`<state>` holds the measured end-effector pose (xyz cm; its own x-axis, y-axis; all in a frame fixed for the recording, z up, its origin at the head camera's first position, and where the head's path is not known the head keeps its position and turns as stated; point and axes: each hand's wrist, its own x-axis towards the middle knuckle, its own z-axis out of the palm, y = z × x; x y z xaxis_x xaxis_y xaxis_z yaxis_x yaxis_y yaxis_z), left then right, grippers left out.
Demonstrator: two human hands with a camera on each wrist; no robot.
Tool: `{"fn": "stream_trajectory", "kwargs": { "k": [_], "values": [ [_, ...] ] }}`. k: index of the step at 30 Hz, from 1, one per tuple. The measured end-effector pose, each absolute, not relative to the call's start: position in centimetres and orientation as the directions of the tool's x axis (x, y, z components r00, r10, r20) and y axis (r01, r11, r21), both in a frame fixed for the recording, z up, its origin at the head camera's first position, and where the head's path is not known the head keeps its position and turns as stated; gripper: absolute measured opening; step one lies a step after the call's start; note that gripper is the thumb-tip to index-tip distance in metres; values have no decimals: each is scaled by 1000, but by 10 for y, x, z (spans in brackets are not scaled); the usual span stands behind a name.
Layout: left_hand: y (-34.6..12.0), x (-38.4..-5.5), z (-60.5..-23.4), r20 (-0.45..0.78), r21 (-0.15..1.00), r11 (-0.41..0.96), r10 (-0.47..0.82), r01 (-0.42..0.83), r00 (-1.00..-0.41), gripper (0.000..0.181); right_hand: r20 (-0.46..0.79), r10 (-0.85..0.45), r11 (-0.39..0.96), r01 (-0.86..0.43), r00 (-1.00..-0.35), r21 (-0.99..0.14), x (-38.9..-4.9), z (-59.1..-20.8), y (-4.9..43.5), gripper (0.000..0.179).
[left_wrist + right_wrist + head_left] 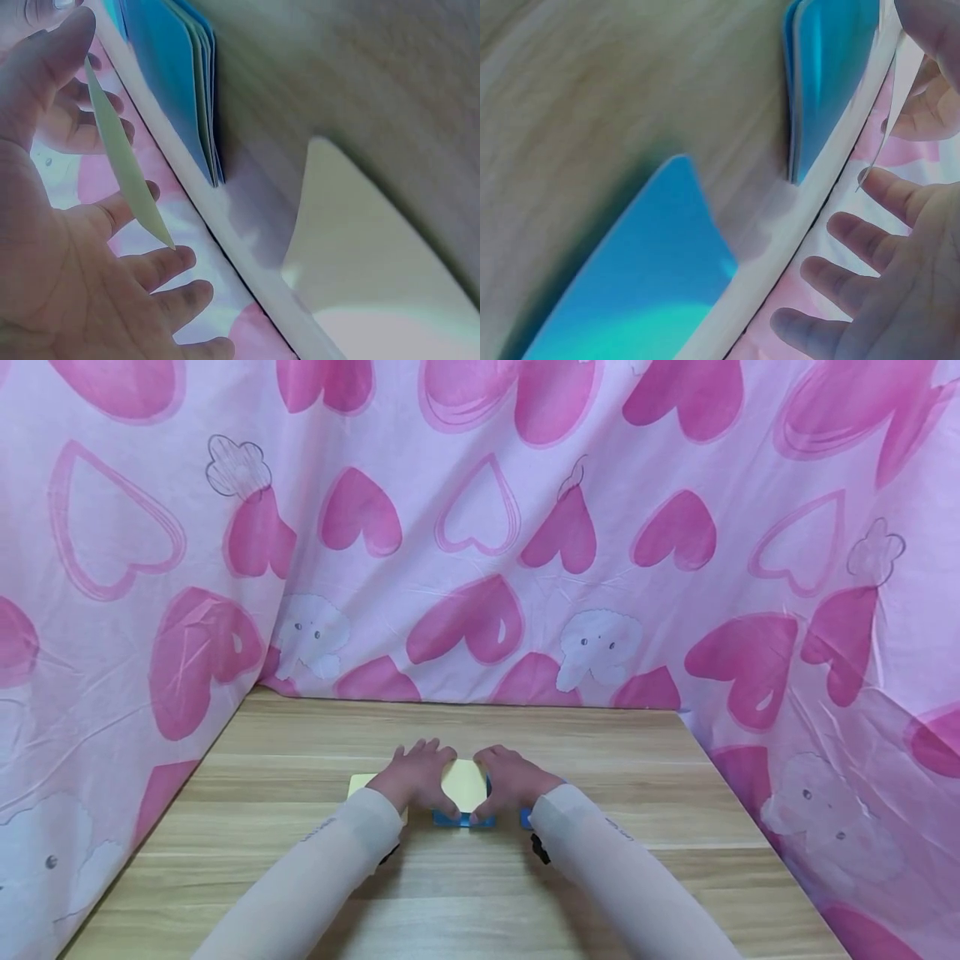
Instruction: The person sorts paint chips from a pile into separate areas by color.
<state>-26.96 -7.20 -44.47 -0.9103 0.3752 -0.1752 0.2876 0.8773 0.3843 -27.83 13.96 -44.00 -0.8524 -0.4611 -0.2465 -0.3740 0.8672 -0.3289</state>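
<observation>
Between my two hands, a pale yellow card (467, 787) is held by its side edges above the table. My left hand (414, 779) grips its left edge between thumb and index finger, the other fingers spread; the left wrist view shows the card (126, 161) nearly edge-on. My right hand (519, 781) holds the opposite edge likewise, with its remaining fingers (840, 277) spread. Below the held card is a small stack of cards (169, 71) with a blue top. Another yellow card (360, 785) lies left of the stack, and a blue card (649, 262) lies right, partly hidden by my wrist in the head view.
The wood-grain table (465, 902) reaches back to a pink heart-patterned curtain (465, 510), which also hangs along both sides. Pale sleeves (322, 868) cover both forearms.
</observation>
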Motion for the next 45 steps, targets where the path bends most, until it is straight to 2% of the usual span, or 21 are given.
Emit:
{"fn": "stream_trajectory", "kwargs": {
  "k": [24, 45],
  "values": [
    [-103, -264, -434, -195, 413, 886, 313, 212, -929, 99, -227, -504, 837, -407, -833, -366, -280, -435, 108, 98],
    [-139, -260, -437, -175, 433, 879, 300, 200, -938, 100, -218, -543, 816, -449, -811, -364, -284, -434, 76, 97]
  ]
}}
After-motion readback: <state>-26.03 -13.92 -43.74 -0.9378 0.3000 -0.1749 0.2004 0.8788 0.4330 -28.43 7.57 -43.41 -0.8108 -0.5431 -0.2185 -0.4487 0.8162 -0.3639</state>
